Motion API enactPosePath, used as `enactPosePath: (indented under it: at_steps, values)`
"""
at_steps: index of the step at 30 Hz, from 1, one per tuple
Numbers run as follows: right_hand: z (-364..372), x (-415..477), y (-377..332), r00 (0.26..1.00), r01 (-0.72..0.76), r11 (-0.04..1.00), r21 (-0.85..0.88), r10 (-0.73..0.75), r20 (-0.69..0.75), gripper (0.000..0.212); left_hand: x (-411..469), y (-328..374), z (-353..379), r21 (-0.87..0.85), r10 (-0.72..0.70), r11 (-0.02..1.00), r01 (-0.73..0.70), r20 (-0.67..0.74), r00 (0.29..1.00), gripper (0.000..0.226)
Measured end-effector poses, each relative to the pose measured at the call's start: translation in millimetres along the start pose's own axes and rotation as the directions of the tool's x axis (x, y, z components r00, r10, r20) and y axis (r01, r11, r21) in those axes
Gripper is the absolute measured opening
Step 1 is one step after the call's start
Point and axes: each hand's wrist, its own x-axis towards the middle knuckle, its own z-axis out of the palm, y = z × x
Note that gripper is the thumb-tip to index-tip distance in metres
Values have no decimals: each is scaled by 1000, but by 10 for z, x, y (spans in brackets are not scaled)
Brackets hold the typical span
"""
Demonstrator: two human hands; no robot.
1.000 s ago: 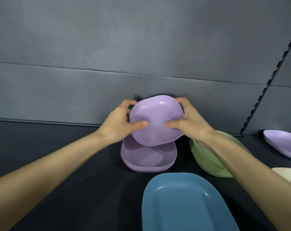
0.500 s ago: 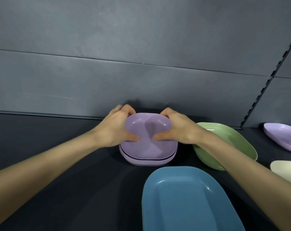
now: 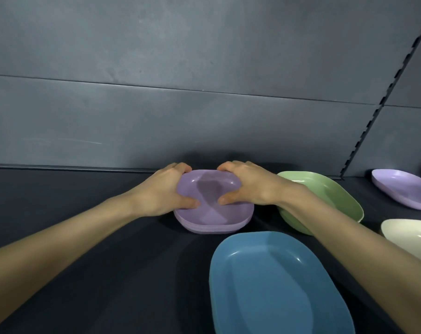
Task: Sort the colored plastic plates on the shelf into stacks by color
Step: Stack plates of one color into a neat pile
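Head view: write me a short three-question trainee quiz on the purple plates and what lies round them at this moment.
1. True or false: both the left hand and the right hand grip the top purple plate of the purple stack.
2. The plate nearest the camera is: A. orange B. blue C. red
3. What colour is the plate partly hidden behind the right forearm?

Key:
1. True: thumbs inside the plate, fingers curled round its far rim.
2. B, the blue plate.
3. Green, the green plate.
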Motion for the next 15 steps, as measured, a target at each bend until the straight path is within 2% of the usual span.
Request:
enactPosePath:
  at_steps: [5,9,15]
  values:
    - [-149,-81,-76,999,-29,993,-112,33,32,68,14,113,-79,225,41,972,-59,84,996,54]
    - [-475,-304,-53,991,-59,990,-124,43,-126,63,28,454,-239,362,127,924,-121,8,992,73]
    - [-1034,-1045,259,931,-129,987,-91,90,-353,57,11,1252,-305,424,307,877,-227,-132,942,55]
